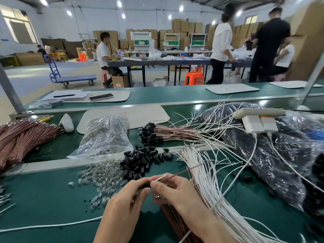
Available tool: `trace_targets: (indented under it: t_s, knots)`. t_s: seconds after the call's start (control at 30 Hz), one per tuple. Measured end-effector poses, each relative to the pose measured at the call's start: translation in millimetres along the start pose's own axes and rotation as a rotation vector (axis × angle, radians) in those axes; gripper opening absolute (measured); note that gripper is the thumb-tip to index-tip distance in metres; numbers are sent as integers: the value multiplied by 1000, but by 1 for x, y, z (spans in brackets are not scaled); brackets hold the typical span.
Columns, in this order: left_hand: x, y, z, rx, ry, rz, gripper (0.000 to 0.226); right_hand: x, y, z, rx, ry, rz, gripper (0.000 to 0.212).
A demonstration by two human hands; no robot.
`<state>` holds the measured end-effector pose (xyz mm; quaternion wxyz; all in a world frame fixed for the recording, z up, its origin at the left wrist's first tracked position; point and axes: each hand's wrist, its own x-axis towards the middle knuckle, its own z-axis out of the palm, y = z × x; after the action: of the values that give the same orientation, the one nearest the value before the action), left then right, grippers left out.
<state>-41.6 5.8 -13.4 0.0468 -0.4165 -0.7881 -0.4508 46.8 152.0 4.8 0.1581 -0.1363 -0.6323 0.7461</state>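
Near the front edge of the green bench (pixel 43 199), the left hand (pixel 126 200) and right hand (pixel 177 192) meet fingertip to fingertip. The right hand pinches a brown wire (pixel 182 173) that slants up and to the right past its thumb. The left hand pinches a black cap (pixel 147 184) just beside the wire's near end.

white mat (pixel 149 118) | orange hand-drawn mark, reads like "Z" | other text: illegible

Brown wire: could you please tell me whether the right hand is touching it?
Touching. The head view shows the brown wire ending, with no gap, in the pinch of the right hand; the left hand pinches a black cap beside it.
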Motion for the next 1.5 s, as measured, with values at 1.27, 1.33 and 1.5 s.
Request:
trace_targets:
  t_s: [1.27, 1.33, 1.5]
  knots:
    - [7, -44, -45, 549, 373, 253, 45, -7, -28, -76, 611, 688, -248, 16]
    - [8, -45, -50, 529, 374, 205, 56, -10, -27, -81, 676, 708, -250, 27]
    - [6, -43, -51, 244, 329, -21, 27, -12, -30, -86, 828, 602, -280, 37]
